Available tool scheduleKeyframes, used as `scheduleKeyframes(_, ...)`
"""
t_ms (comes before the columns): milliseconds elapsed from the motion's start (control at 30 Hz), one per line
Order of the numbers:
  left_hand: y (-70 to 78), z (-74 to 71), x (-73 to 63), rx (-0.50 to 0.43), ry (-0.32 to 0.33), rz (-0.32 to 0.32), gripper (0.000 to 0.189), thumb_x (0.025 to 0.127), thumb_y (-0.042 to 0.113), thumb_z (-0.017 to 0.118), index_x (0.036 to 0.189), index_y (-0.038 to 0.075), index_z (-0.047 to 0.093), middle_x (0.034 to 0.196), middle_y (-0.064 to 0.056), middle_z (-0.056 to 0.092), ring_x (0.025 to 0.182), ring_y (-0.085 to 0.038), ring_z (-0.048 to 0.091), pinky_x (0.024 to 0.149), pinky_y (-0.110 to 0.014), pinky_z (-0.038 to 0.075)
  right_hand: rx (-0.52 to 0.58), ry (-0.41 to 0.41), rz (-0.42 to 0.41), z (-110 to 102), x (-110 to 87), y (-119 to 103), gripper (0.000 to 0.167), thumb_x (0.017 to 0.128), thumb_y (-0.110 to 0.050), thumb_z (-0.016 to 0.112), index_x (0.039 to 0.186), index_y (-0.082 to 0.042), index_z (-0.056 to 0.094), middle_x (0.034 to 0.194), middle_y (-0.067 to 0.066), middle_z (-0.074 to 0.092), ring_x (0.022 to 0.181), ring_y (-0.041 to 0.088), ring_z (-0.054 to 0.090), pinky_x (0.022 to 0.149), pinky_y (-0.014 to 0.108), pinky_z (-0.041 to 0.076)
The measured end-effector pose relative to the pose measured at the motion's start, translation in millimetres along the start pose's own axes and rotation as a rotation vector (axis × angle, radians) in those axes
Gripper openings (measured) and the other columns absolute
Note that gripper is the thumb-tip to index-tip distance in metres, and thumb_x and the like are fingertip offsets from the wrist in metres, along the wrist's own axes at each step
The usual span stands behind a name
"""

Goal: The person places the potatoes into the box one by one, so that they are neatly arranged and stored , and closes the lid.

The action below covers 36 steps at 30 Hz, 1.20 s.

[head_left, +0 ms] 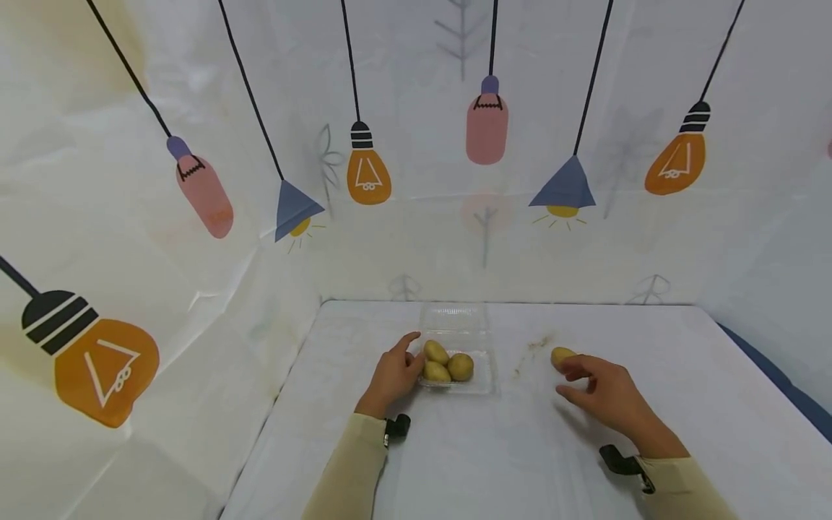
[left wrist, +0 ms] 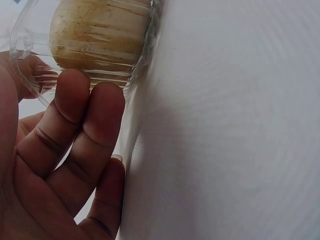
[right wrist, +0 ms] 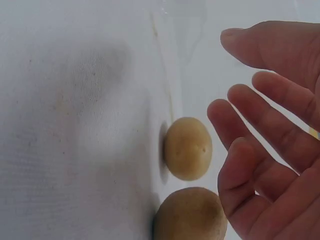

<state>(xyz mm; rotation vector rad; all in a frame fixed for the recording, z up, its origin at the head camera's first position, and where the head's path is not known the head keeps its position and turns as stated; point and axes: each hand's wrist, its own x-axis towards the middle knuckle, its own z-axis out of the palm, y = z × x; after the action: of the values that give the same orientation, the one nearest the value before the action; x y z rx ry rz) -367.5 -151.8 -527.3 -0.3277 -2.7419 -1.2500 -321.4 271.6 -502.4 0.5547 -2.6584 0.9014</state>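
My left hand (head_left: 393, 372) is at the left side of a clear plastic clamshell box (head_left: 482, 372), its lid laid back. Three potatoes (head_left: 461, 367) sit inside. In the left wrist view, bent fingertips (left wrist: 104, 107) meet the ribbed wall (left wrist: 112, 77), behind which one potato (left wrist: 100, 35) shows. To the right of the box, my right hand (head_left: 607, 397) hovers with fingers spread, nothing in its grasp. A potato (head_left: 560, 355) peeks out beyond its fingertips. Two potatoes, a smaller one (right wrist: 188, 149) and a larger one (right wrist: 191, 216), appear beside those fingers in the right wrist view.
Brownish dirt marks (head_left: 534, 345) streak the white table (head_left: 468, 455) between the box and my right hand. A white sheet (head_left: 416, 238) printed with hanging lamps encloses the table's back and left side.
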Motion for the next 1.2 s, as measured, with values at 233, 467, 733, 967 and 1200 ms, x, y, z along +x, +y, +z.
scheduleKeyframes(233, -2.5, 1.8, 2.2, 0.023, 0.004, -0.005, 0.054, 0.11, 0.034, 0.056, 0.159, 0.016, 0.046, 0.069, 0.006, 0.061, 0.056, -0.011, 0.053, 0.056, -0.032, 0.047, 0.021, 0.025, 0.027, 2, -5.0, 9, 0.041, 0.086, -0.028, 0.092, 0.12, -0.013, 0.075, 0.111, 0.002, 0.077, 0.095, 0.021, 0.074, 0.075, 0.037, 0.057)
scheduleKeyframes(467, -3.7, 2.0, 2.6, 0.026, 0.01, 0.0, 0.053, 0.11, 0.034, 0.058, 0.159, 0.018, 0.047, 0.069, 0.006, 0.062, 0.057, -0.011, 0.054, 0.056, -0.031, 0.047, -0.026, 0.09, -0.003, 1, -6.3, 14, 0.042, 0.082, -0.02, 0.094, 0.119, -0.015, 0.075, 0.107, -0.002, 0.077, 0.09, 0.021, 0.073, 0.072, 0.036, 0.058)
scheduleKeyframes(733, -2.5, 1.0, 0.9, 0.008, 0.01, -0.002, 0.053, 0.11, 0.033, 0.059, 0.159, 0.017, 0.047, 0.069, 0.005, 0.061, 0.056, -0.011, 0.053, 0.054, -0.031, 0.046, -0.07, 0.182, 0.003, -13, -7.1, 16, 0.048, 0.078, -0.014, 0.095, 0.121, -0.011, 0.074, 0.105, 0.004, 0.072, 0.086, 0.022, 0.07, 0.071, 0.035, 0.058)
scheduleKeyframes(967, -0.6, 0.6, 0.7, 0.013, 0.012, 0.007, 0.054, 0.11, 0.031, 0.058, 0.159, 0.014, 0.046, 0.068, 0.005, 0.061, 0.056, -0.011, 0.053, 0.054, -0.031, 0.046, -0.106, 0.17, 0.08, -20, -9.9, 31, 0.049, 0.082, -0.025, 0.094, 0.124, -0.012, 0.074, 0.123, 0.011, 0.064, 0.102, 0.031, 0.061, 0.074, 0.046, 0.049)
scheduleKeyframes(1200, 0.9, 0.0, -0.5, 0.011, 0.005, -0.001, 0.053, 0.11, 0.032, 0.057, 0.159, 0.015, 0.046, 0.068, 0.005, 0.061, 0.055, -0.012, 0.052, 0.055, -0.032, 0.046, -0.08, 0.089, 0.199, -25, -12.5, 42, 0.055, 0.085, -0.033, 0.092, 0.13, -0.01, 0.071, 0.131, 0.018, 0.058, 0.11, 0.039, 0.057, 0.078, 0.052, 0.048)
